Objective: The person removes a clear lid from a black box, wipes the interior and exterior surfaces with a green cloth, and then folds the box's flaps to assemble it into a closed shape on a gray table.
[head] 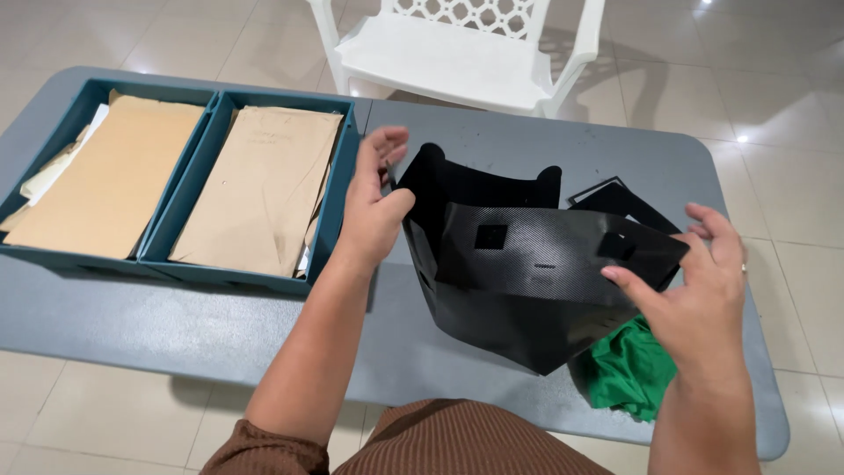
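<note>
Two hands hold a black plastic sheet (527, 290) above the grey table (176, 325). It is thin and shiny, with tiny dots and folded flaps. The left hand (374, 207) pinches its top left corner. The right hand (694, 295) has spread fingers, with the thumb touching the right edge. A soft green cloth (629, 374) lies under it, partly hidden. Two blue trays (198, 171) with brown envelopes (264, 185) sit to the left. A white plastic chair (457, 48) stands behind the table.
</note>
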